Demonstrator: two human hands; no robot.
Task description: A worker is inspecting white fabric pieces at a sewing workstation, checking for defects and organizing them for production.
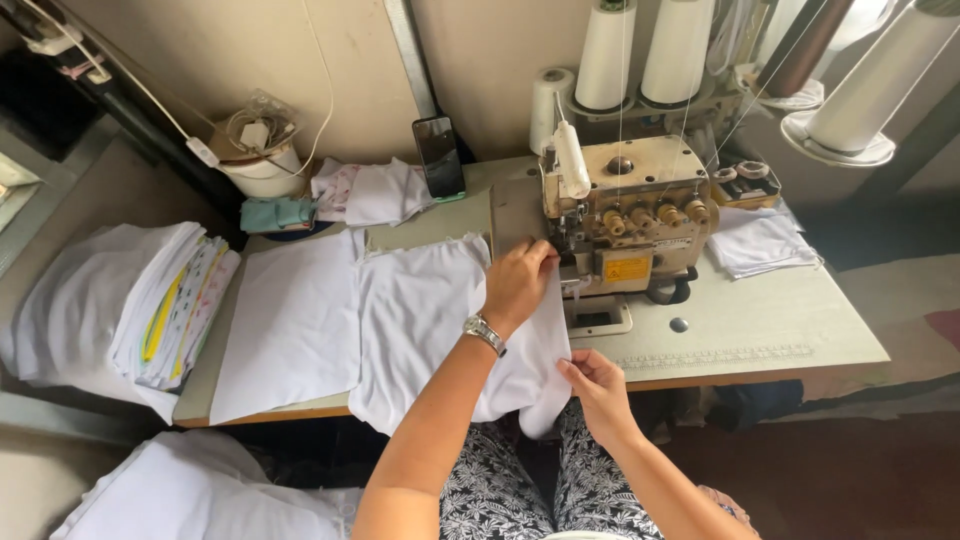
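Left hand point(517, 283), wristwatch point(484, 331) on its wrist, pressed flat on white cloth point(430, 310), fingers together and reaching up to the presser foot of the serger point(625, 215). Right hand point(597, 385) lower down at the table's front edge, fingers pinched shut on the cloth's hanging corner. Cloth spread across the middle of the table point(760, 320), its right edge fed into the machine, its lower part draped over the edge toward the lap.

Just left of it, touching, a second white piece point(295, 325) lying flat. Further left, a stack of folded fabric point(130, 300), mostly white with yellow and patterned layers showing at the side. More white fabric point(200, 495) heaped below the table at lower left.

Behind the work: a phone point(438, 155) propped upright against the wall, crumpled white pieces point(375, 192) beside it, a small teal bundle point(277, 214), a white tub point(265, 170) holding a coiled cable. Thread cones point(640, 55) standing behind the machine, one more large cone point(875, 85) at upper right. Folded white pieces point(762, 243) on the table right of the machine, well apart from both hands.
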